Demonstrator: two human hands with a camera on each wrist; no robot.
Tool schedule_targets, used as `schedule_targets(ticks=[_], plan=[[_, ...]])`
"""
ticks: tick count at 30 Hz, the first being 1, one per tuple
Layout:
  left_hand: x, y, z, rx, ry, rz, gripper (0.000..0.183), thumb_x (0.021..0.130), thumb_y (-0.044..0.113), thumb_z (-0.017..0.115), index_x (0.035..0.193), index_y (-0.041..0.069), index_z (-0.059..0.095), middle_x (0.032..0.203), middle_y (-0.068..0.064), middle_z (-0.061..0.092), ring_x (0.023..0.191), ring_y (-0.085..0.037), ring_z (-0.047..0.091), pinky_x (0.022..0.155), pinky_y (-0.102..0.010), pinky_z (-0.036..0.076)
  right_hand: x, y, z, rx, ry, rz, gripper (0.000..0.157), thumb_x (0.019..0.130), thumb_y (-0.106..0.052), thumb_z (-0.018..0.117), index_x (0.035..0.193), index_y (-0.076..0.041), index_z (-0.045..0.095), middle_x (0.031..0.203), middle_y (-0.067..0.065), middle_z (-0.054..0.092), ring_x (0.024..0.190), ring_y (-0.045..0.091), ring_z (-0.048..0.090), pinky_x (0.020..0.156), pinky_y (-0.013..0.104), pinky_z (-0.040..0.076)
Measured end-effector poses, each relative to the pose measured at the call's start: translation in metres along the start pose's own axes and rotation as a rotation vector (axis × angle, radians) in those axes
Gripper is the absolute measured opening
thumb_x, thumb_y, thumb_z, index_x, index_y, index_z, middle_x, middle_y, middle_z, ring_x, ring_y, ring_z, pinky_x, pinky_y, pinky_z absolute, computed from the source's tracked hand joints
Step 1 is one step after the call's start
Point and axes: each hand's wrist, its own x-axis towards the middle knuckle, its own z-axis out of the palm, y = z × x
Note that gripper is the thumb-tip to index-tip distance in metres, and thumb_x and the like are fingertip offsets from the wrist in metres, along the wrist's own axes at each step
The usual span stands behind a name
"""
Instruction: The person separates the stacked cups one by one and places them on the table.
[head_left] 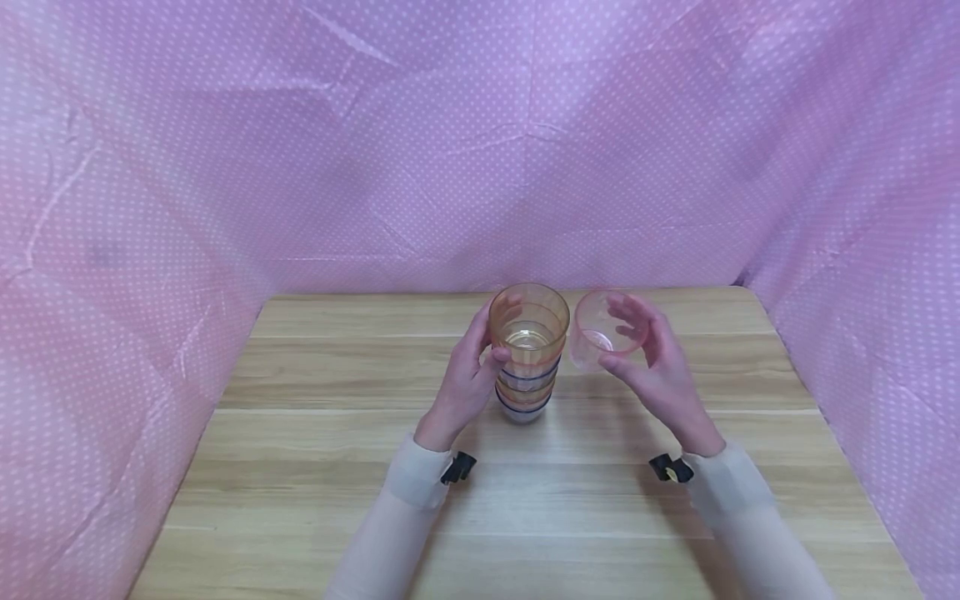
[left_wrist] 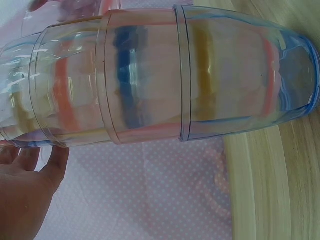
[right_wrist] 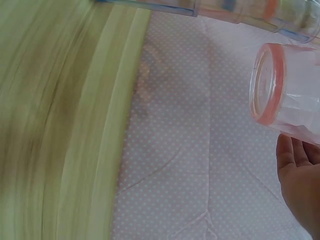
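A tall stack of nested clear plastic cups [head_left: 527, 383] stands upright near the back of the table, amber on top with pink, blue and amber ones below. My left hand [head_left: 467, 379] grips it near the top, thumb on the near side and fingers behind. In the left wrist view the cup stack [left_wrist: 150, 75] fills the upper part, its blue lowest cup nearest the wood. Just right of the stack, my right hand [head_left: 667, 375] holds a single pink cup [head_left: 583, 343] by its side, mouth up. The right wrist view shows the pink cup's [right_wrist: 306, 95] base raised off the table.
The wooden table [head_left: 300, 467] reaches toward me and to both sides. Pink dotted cloth [head_left: 450, 150] hangs behind its back edge and along the left and right sides. A black strap piece [head_left: 459, 468] sits at each wrist.
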Motion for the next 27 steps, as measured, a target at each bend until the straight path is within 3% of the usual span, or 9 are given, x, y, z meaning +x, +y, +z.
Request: schedule_targets(ticks=[5, 19, 23, 27], plan=[[0.000, 0.000, 0.000, 0.005, 0.003, 0.006, 0.089, 0.098, 0.069, 0.041, 0.157, 0.002, 0.037, 0.154, -0.014, 0.052, 0.138, -0.030, 0.053, 0.112, -0.050, 0.047, 0.000, 0.004, -0.001, -0.027, -0.007, 0.017, 0.084, 0.074, 0.032, 0.071, 0.149, 0.010, 0.039, 0.147, 0.031, 0.050, 0.135, 0.025, 0.051, 0.107, 0.029, 0.047], [-0.001, 0.000, 0.000, 0.024, 0.008, -0.017, 0.093, 0.097, 0.071, 0.039, 0.157, 0.001, 0.035, 0.154, -0.015, 0.052, 0.138, -0.029, 0.053, 0.113, -0.050, 0.047, 0.002, 0.024, -0.007, -0.197, -0.039, 0.251, 0.080, 0.084, 0.005, 0.083, 0.151, -0.002, 0.040, 0.150, 0.019, 0.053, 0.132, 0.012, 0.053, 0.113, 0.024, 0.044], [-0.001, 0.000, 0.001, 0.010, 0.007, -0.013, 0.092, 0.097, 0.071, 0.039, 0.157, 0.002, 0.036, 0.153, -0.015, 0.052, 0.138, -0.029, 0.053, 0.112, -0.050, 0.047, 0.004, 0.029, -0.008, -0.239, -0.056, 0.279, 0.086, 0.085, -0.002, 0.085, 0.155, -0.005, 0.036, 0.151, 0.014, 0.053, 0.134, 0.020, 0.054, 0.112, 0.022, 0.044], [-0.001, 0.001, 0.001, 0.010, 0.009, -0.013, 0.091, 0.097, 0.070, 0.040, 0.157, 0.001, 0.037, 0.153, -0.016, 0.052, 0.137, -0.031, 0.054, 0.111, -0.051, 0.048, 0.006, 0.034, -0.009, -0.272, -0.083, 0.296, 0.092, 0.085, -0.006, 0.086, 0.159, -0.007, 0.031, 0.153, 0.013, 0.051, 0.139, 0.032, 0.050, 0.116, 0.034, 0.044]])
